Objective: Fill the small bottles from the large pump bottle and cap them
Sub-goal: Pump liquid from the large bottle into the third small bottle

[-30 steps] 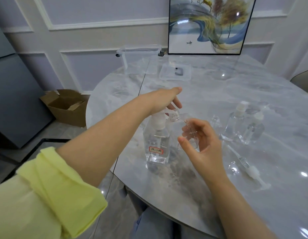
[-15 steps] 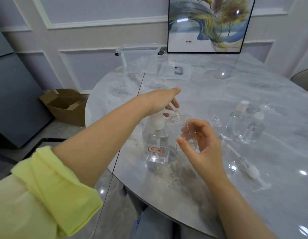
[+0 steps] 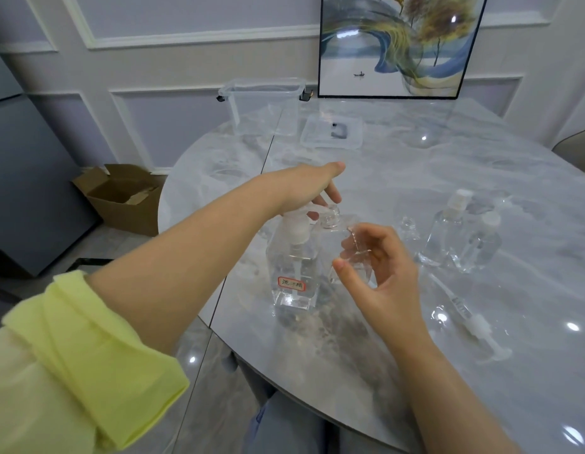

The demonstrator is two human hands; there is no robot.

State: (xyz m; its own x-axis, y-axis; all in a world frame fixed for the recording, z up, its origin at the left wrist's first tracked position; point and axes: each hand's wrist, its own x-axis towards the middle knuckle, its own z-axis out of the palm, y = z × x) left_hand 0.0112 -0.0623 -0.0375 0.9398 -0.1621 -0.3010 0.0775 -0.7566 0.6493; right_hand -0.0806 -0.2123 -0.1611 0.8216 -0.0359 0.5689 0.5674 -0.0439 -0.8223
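A large clear pump bottle (image 3: 292,276) with a red-framed label stands near the table's front edge. My left hand (image 3: 309,188) rests on its white pump head, fingers stretched over the spout. My right hand (image 3: 379,267) holds a small clear bottle (image 3: 345,244) tilted, its open neck right at the spout. Two capped small bottles (image 3: 443,237) (image 3: 481,247) stand to the right, with an uncapped small bottle (image 3: 408,231) beside them. A loose white pump cap with its tube (image 3: 474,326) lies on the table at right.
The marble table (image 3: 415,371) carries a clear plastic box (image 3: 265,106) and its lid (image 3: 332,131) at the back. A framed picture (image 3: 395,44) leans on the wall. A cardboard box (image 3: 121,194) sits on the floor at left.
My left hand has stayed on the pump head, shifting only slightly. My right hand keeps the small bottle at the spout.
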